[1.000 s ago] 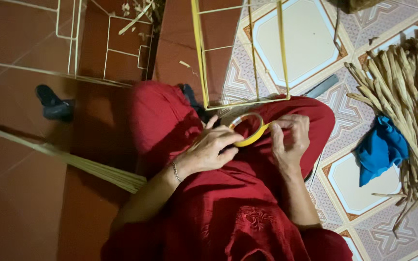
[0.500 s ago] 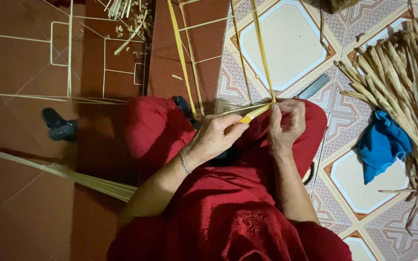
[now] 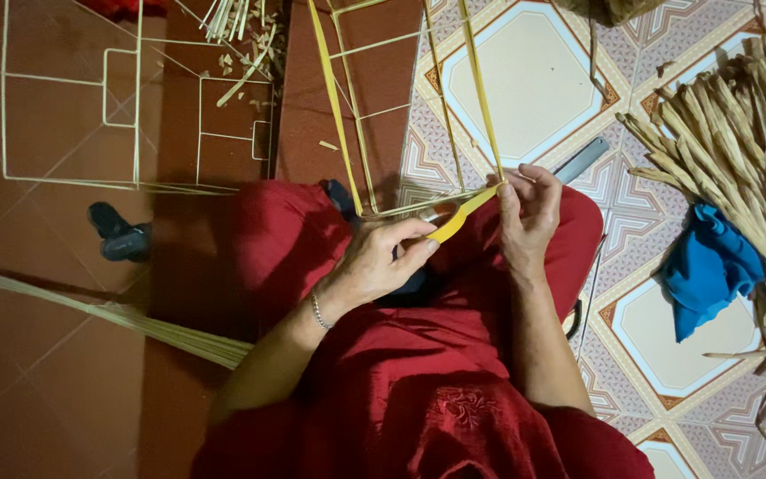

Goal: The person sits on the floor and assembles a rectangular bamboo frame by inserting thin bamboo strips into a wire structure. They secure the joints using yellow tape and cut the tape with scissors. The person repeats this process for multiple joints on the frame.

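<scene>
**Yellow strip pinched between two hands over a red lap**

Yellow tape strip (image 3: 461, 215) runs taut across the person's lap, just below the near bottom rail of a thin bamboo-stick frame (image 3: 401, 106) that stands against the knees. The left hand (image 3: 381, 263) pinches the strip's lower end between thumb and fingers. The right hand (image 3: 529, 213) grips its upper end, pressed against the frame's near right corner.

Red cloth covers the lap up to the frame's edge. To the right, patterned floor tiles (image 3: 525, 80) lie open between the knee and a heap of dried leaf strands (image 3: 746, 142) with a blue cloth (image 3: 707, 270) at its near edge. To the left, a second stick frame (image 3: 135, 115) lies flat on the brown floor, well apart from the hands.
</scene>
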